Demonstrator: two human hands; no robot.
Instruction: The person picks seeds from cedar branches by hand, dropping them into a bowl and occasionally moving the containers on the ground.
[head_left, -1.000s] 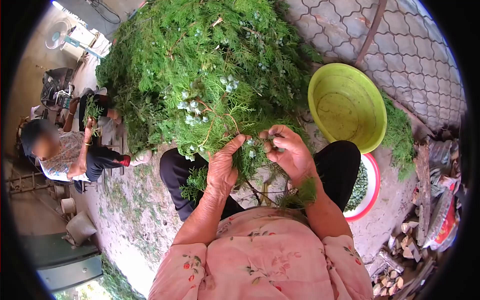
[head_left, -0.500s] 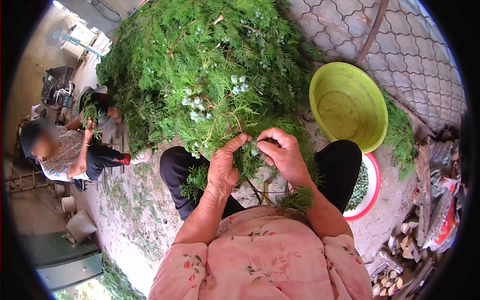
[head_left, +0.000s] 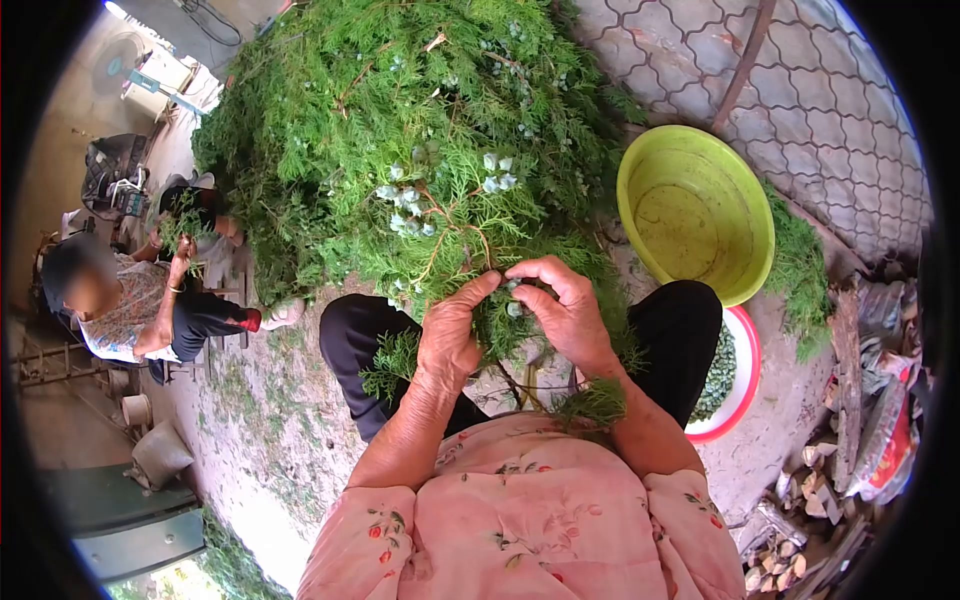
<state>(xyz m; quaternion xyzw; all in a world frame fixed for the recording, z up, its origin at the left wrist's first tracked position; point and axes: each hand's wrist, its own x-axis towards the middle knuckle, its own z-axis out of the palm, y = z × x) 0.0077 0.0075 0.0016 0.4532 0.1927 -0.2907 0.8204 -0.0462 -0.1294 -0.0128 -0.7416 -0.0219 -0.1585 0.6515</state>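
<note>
A leafy green branch [head_left: 450,235] with pale blue-green cones rises from my lap toward the big pile of cut greenery [head_left: 400,100]. My left hand [head_left: 447,335] grips the branch low on its stem. My right hand [head_left: 565,310] pinches a spot on the foliage just beside the left thumb, fingers curled over the sprig. A small tuft of green [head_left: 595,400] pokes out under my right wrist. Whatever my right fingertips pinch is hidden.
A lime-green basin [head_left: 695,210] stands at the right, with a red-rimmed white bowl [head_left: 745,375] of green cones below it. Another person [head_left: 130,310] sits at the left holding greenery. Split firewood [head_left: 810,500] lies at lower right. Paving stretches behind.
The branch has tilted up and to the right. My right hand has closed in toward my left thumb and pinched down onto the foliage.
</note>
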